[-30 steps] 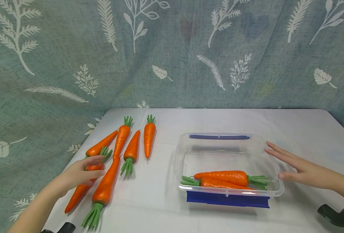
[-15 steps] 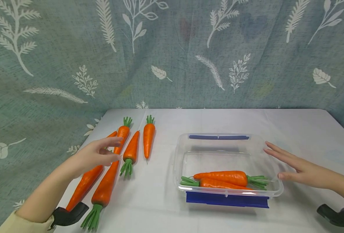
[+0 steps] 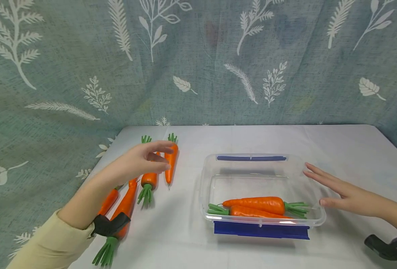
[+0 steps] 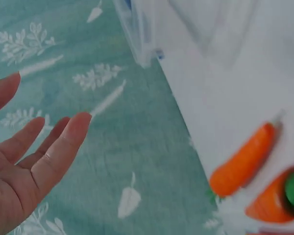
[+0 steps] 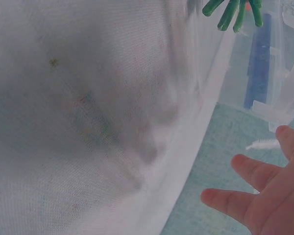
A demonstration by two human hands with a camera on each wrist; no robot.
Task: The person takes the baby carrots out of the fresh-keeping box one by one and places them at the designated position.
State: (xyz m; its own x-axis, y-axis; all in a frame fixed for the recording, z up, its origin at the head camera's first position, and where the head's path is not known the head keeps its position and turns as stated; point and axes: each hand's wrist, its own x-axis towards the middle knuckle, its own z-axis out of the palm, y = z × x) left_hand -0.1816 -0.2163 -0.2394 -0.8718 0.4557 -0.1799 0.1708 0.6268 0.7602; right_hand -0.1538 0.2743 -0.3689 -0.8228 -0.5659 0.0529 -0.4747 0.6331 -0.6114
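Observation:
My left hand (image 3: 144, 160) hovers over the group of orange carrots with green tops, its fingers loosely bent and nothing between them. Nearest its fingertips lies the far carrot (image 3: 171, 164), partly covered by the fingers. A second carrot (image 3: 149, 180) sits partly hidden below the palm. In the left wrist view that hand (image 4: 34, 161) shows thumb and fingers apart. My right hand (image 3: 348, 192) is spread beside the right wall of a clear plastic box (image 3: 245, 183); whether it touches the box I cannot tell. Two carrots (image 3: 257, 204) lie inside the box.
More carrots (image 3: 126, 205) lie on the left of the white tablecloth (image 3: 185, 239), partly behind my left arm. A blue latch flap (image 3: 260, 230) hangs from the box's front rim. Behind the table hangs a green leaf-patterned cloth (image 3: 198, 74).
My left hand has moved right and away from me, passing over the carrots from the left ones to the far one. My right hand, the box and the carrots stay put.

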